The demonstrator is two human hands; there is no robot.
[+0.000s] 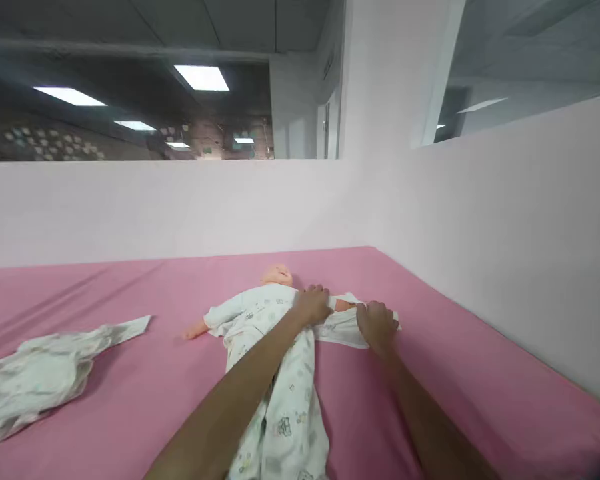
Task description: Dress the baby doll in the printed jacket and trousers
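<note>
A baby doll (pixel 279 275) lies on its back on the pink mat, its head toward the wall. It is dressed in a white printed baby shirt (pixel 260 303) and matching pants (pixel 291 407). My left hand (pixel 313 305) is closed on the shirt at the doll's shoulder on the right side. Between my hands, part of the doll's arm (pixel 345 305) shows bare over spread white cloth. My right hand (pixel 377 325) has its fingers curled on the cloth near that arm's end; the doll's hand there is hidden. The other doll arm (pixel 196 329) stretches left, its hand out of the sleeve.
Another white printed garment (pixel 45 373) lies crumpled on the mat at the left. The pink mat (pixel 170 400) meets a white wall (pixel 180 213) at the back and another wall (pixel 520 233) on the right. Windows are set above both walls.
</note>
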